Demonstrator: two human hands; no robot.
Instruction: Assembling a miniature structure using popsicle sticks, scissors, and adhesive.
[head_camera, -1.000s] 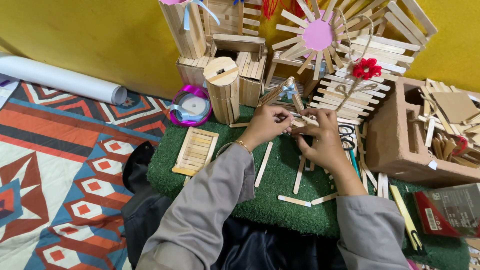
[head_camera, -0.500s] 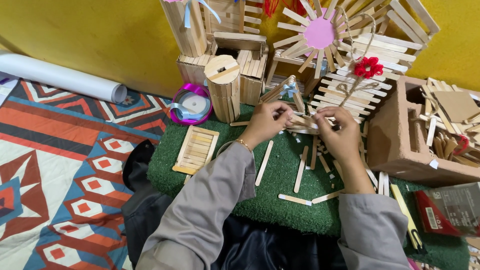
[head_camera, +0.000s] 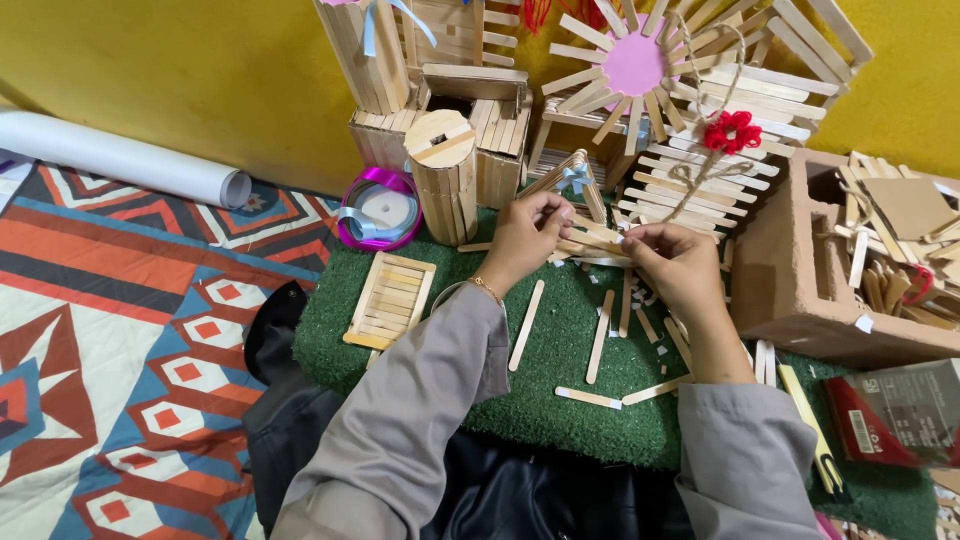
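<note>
Pinching sticks (head_camera: 590, 240) over green mat (head_camera: 560, 350).
Left hand (head_camera: 525, 235) and right hand (head_camera: 672, 262), each grip closed on the stick assembly; pieces may slip apart under uneven squeeze.

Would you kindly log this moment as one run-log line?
left hand: pinching flat wooden craft sticks | right hand: gripping same sticks | surface: green turf mat | nearby: purple ribbon spool

Red packet (head_camera: 900, 415) blurred — cut off at the right edge.
</note>
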